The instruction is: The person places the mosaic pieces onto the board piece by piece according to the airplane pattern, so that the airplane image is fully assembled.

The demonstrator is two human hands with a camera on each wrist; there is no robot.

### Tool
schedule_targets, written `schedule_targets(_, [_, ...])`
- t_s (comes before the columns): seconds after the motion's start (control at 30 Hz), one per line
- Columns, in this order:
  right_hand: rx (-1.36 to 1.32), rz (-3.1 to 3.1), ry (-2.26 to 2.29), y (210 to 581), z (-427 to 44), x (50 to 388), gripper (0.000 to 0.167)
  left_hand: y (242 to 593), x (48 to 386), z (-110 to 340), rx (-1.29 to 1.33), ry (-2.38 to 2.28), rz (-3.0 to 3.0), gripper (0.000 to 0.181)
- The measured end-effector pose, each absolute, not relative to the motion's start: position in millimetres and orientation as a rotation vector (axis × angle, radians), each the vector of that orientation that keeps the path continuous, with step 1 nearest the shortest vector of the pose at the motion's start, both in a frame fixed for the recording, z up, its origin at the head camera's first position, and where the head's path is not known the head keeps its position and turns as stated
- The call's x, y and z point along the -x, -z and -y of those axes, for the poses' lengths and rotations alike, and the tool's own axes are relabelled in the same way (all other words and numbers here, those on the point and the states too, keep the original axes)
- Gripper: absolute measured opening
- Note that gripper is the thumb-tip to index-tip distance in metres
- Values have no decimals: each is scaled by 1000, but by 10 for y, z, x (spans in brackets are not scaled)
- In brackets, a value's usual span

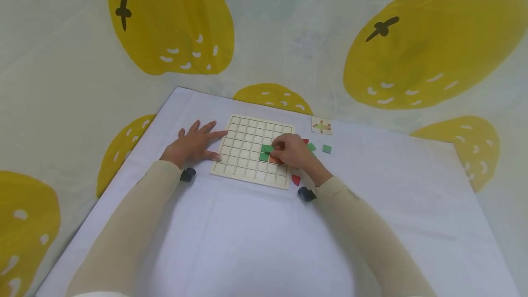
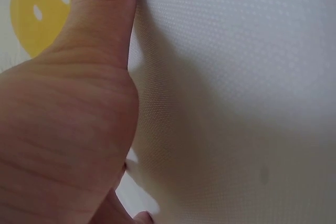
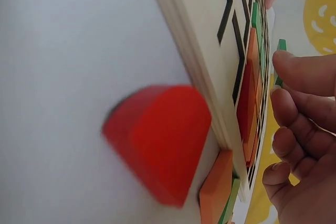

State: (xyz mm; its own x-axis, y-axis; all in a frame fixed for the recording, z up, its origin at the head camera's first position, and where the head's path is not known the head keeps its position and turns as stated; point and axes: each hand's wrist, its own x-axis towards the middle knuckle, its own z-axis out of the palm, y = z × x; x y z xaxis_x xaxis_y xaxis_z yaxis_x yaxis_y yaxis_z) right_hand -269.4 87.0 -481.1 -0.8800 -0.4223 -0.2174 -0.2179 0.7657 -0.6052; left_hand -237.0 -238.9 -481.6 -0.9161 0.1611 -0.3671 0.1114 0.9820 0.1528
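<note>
"Pinching what, that right hand (image 1: 290,150)?"
"A green tile (image 3: 282,44), over the grid board (image 1: 244,154)."
"And the left hand (image 1: 193,145)?"
"Spread at the board's edge; white table (image 1: 247,233) beneath it, fruit-print sheet (image 1: 284,35) behind."

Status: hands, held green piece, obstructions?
Right hand pinches green piece over board. Left hand spread at board's left edge. Red piece beside board; nothing visibly blocking.

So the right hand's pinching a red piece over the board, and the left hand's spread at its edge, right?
Not red: the right hand pinches a green piece over the board, the right wrist view shows. The rest holds.
</note>
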Motion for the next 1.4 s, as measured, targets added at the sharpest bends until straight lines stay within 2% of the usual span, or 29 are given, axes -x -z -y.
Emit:
schedule_targets(0.33, [593, -2601, 891, 4824, -796, 2711, 28, 4792, 2350, 2367, -182, -190, -2736, 91])
schedule_targets(1.4, [630, -2672, 881, 4900, -527, 2756, 25, 4822, 2363, 2386, -182, -235, -2727, 91])
